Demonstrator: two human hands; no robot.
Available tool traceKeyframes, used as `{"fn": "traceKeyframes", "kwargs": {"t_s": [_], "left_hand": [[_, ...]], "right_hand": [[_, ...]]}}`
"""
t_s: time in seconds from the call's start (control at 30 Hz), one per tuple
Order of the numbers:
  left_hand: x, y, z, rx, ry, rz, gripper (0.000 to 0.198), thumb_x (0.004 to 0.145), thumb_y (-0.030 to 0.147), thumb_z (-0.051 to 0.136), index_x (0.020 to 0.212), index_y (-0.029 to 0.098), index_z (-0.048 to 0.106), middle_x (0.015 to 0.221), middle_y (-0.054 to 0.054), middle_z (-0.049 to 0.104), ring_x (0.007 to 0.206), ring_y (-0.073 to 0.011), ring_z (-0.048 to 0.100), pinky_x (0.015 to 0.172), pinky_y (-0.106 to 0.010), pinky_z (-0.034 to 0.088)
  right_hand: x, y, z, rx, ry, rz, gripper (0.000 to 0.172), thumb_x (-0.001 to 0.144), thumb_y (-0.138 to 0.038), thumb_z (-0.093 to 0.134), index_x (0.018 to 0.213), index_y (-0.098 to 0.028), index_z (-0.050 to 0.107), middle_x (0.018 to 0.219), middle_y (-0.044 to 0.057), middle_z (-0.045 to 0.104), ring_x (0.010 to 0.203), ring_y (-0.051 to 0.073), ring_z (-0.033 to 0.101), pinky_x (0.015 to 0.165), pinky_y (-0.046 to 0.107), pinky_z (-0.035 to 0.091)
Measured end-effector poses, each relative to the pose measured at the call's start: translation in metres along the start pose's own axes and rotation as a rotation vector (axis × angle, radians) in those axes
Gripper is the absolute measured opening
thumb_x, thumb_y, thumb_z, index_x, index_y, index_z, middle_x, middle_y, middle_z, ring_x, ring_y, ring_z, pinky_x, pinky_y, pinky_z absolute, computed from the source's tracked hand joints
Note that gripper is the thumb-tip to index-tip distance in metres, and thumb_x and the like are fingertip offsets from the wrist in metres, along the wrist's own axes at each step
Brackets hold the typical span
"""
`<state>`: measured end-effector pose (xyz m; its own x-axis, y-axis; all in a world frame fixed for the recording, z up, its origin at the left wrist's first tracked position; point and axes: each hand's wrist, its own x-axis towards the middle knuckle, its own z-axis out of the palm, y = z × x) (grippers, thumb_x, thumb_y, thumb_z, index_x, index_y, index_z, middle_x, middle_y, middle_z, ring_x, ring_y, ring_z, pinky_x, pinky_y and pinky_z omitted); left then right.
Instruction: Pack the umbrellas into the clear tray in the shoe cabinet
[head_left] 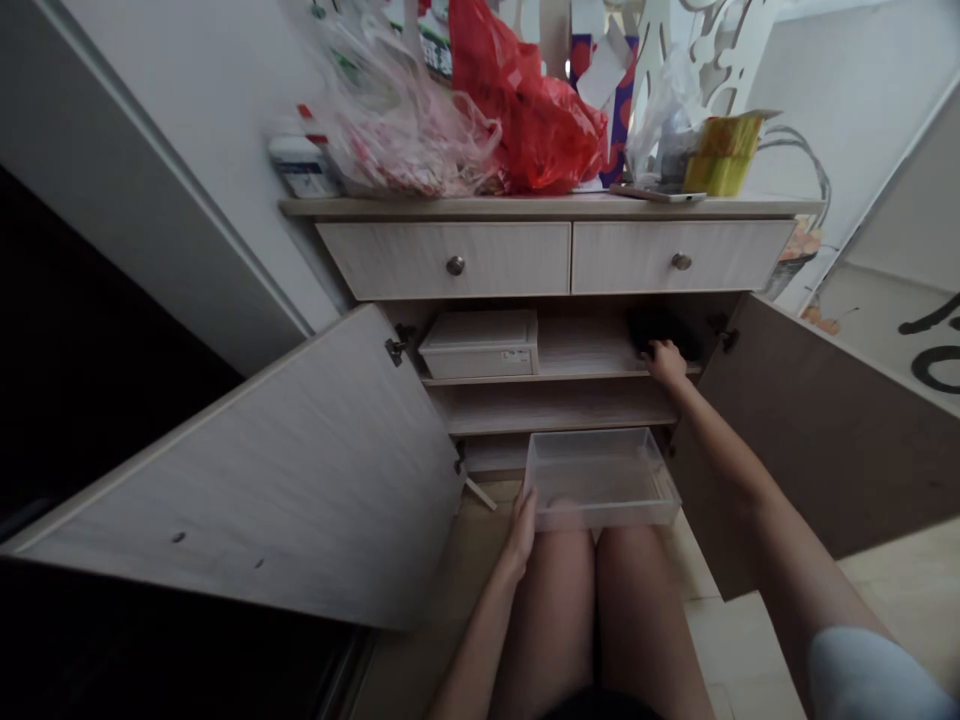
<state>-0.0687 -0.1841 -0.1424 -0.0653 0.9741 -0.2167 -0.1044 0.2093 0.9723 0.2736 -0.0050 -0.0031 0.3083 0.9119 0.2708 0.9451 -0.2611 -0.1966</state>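
My left hand (523, 527) grips the left side of a clear plastic drawer box (592, 468), which rests above my knees with its open side up. Nothing shows inside the box. My right hand (665, 362) reaches onto the upper shelf (585, 345) of the cabinet, its fingers closed at the front edge of a dark, soft-looking object (654, 330) whose kind is too dim to make out. At the left on that same shelf sits a white storage box (484, 343) with a small label.
Both cabinet doors, the left (277, 470) and the right (832, 440), stand wide open beside my arms. Two closed drawers with round knobs (455, 265) lie above. On top are a red plastic bag (525, 110), a clear bag (405, 130), a phone (658, 193) and yellow tape rolls (722, 155).
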Motion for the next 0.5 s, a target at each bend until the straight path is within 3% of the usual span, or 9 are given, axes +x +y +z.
{"fn": "traceKeyframes", "kwargs": {"t_s": [0.17,0.33,0.5], "left_hand": [[0.001,-0.005,-0.004,0.005,0.012,-0.01,0.053,0.083,0.048,0.058,0.129,0.02,0.063,0.146,-0.009,0.053,0.143,-0.0261,0.038,0.121,-0.04,0.025],[0.001,-0.005,-0.008,0.01,-0.03,-0.008,0.055,0.082,0.052,0.06,0.127,0.021,0.064,0.145,-0.009,0.054,0.144,-0.0265,0.037,0.121,-0.04,0.025],[0.004,-0.006,-0.007,0.001,-0.032,0.022,0.058,0.08,0.054,0.06,0.127,0.019,0.063,0.147,-0.01,0.052,0.144,-0.026,0.037,0.122,-0.038,0.024]], "right_hand": [[0.046,-0.018,0.02,-0.04,-0.11,0.093,0.04,0.093,-0.025,0.049,0.128,-0.009,0.059,0.119,0.024,0.06,0.112,0.03,0.058,0.085,0.037,0.05],[0.038,-0.02,0.042,-0.071,-0.047,0.123,0.042,0.09,-0.011,0.045,0.13,-0.007,0.056,0.12,0.028,0.057,0.113,0.031,0.058,0.086,0.038,0.049],[0.023,-0.008,0.049,-0.036,0.064,0.146,0.053,0.088,-0.026,0.059,0.136,-0.009,0.046,0.124,0.028,0.053,0.106,0.031,0.061,0.082,0.037,0.049]]}}
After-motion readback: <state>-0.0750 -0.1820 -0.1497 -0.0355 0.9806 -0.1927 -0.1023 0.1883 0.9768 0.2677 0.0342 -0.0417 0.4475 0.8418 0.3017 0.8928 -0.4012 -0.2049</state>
